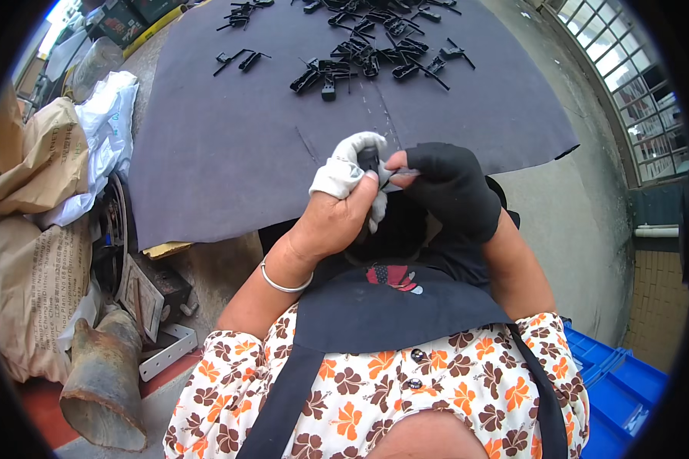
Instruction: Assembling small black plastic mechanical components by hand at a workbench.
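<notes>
My left hand (347, 187), in a white glove with the thumb bare, is closed around a small black plastic part (369, 159). Its thumb presses on the near side of the part, while the gloved fingers curl over the far side. Close against it on the right, my right hand (453, 187) wears a black glove with bare fingertips. Those fingertips pinch a thin, flat greyish piece (407, 173) whose kind I cannot make out. Both hands are over my lap, at the near edge of the grey-covered table (222, 153).
Several black plastic parts (360, 57) lie piled at the table's far side, with a few (241, 60) apart to the left. Left of the table stand brown paper sacks (42, 283), a white plastic bag (107, 115) and a rusty pipe (107, 382). Blue crates (620, 390) are at lower right.
</notes>
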{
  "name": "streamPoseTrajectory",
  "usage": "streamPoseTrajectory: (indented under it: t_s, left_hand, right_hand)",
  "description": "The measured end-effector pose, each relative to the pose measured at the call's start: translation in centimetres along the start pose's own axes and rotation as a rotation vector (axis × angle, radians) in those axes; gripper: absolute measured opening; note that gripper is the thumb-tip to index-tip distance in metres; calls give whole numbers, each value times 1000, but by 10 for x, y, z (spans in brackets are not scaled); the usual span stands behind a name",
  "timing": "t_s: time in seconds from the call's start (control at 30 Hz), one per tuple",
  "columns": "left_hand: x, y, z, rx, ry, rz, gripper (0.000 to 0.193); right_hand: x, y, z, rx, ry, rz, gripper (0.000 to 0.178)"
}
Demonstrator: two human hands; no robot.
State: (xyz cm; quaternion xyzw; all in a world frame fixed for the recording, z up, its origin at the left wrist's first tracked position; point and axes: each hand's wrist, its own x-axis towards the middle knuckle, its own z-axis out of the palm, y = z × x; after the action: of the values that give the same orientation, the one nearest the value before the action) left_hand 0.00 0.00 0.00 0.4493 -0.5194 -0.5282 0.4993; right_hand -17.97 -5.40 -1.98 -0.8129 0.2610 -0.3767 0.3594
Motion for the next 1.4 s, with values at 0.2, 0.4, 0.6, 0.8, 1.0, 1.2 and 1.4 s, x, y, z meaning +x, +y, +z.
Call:
streamPoseTrajectory:
  t_s: [0.2, 0.4, 0.6, 0.8, 1.0, 1.2, 1.4]
  left_hand:
    - [-6, -4, 5, -179, -136, -56, 27]
    - [-2, -8, 1, -272, -116, -104, 22]
    - [-3, -13, 7, 126, -22, -8, 21]
    - [-1, -6, 10, 477, 69, 243, 22]
    - [1, -3, 7, 1138, 139, 360, 21]
    - [-2, -1, 2, 760, 55, 415, 15]
    - [-5, -1, 8, 669, 115, 300, 20]
  right_hand:
    - [11, -18, -3, 118, -16, 310, 18]
    - [13, -20, -4, 205, -152, 335, 19]
    - [16, -16, 3, 40, -184, 308, 20]
    - [-1, -4, 20, 292, 21, 342, 16]
    - [9, -14, 16, 185, 119, 374, 13]
    - [7, -16, 13, 556, 99, 528, 16]
    - [4, -15, 11, 935, 52, 639, 18]
